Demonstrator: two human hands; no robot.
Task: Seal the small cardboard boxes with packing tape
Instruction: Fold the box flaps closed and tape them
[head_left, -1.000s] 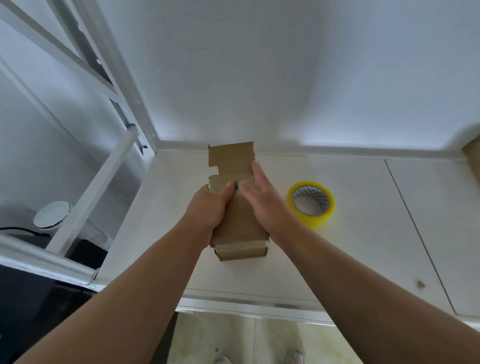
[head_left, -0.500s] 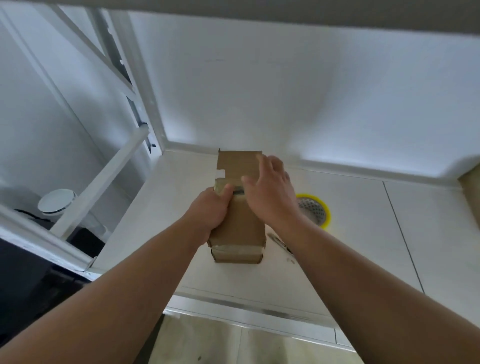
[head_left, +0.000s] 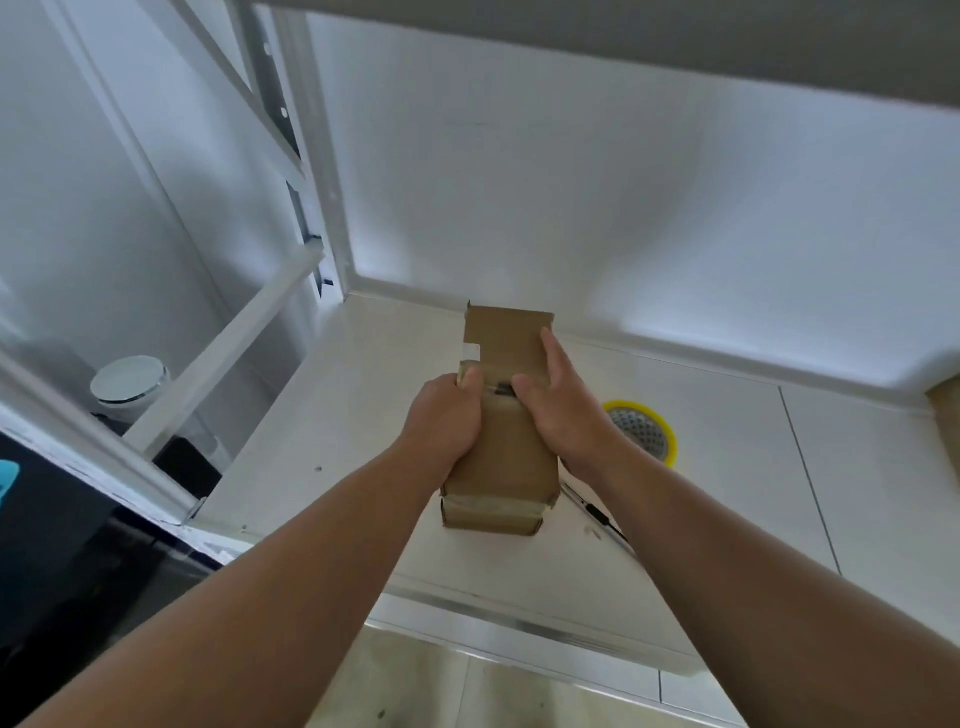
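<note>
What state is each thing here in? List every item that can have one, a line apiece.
cardboard box: held upright between both hands, a tape band round its lower end.
top flap: standing open, not folded down.
left hand: grips the box's left side.
right hand: straight fingers lie against the flap.
tape roll: lying flat on the table, untouched.
</note>
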